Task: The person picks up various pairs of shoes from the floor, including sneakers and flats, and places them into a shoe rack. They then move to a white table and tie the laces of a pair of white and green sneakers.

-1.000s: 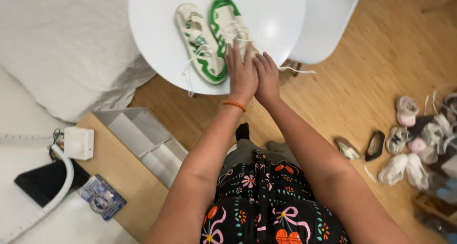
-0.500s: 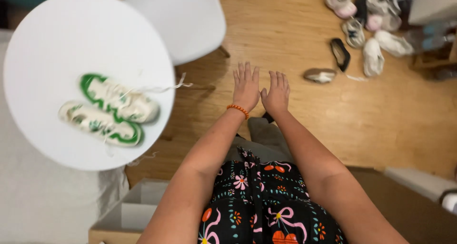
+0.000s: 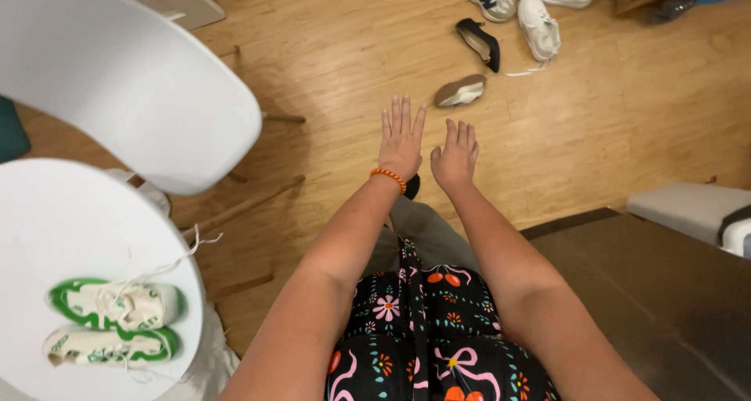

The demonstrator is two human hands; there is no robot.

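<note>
Both my arms reach out over the wooden floor. My left hand, with an orange bracelet at the wrist, is flat with fingers spread and holds nothing. My right hand hangs beside it, fingers loosely together, also holding nothing. A grey flat shoe lies on the floor just beyond my fingertips. A pair of white and green sneakers lies on its side on the round white table at lower left, well away from both hands.
A white chair seat stands left of my hands. A black heeled shoe and several white sneakers lie on the floor at the top. A dark grey surface and a white box are at right.
The view has swung right: the table with the sneakers moved from top centre to lower left. My hands left the table edge and now hover over the floor near the scattered shoes.
</note>
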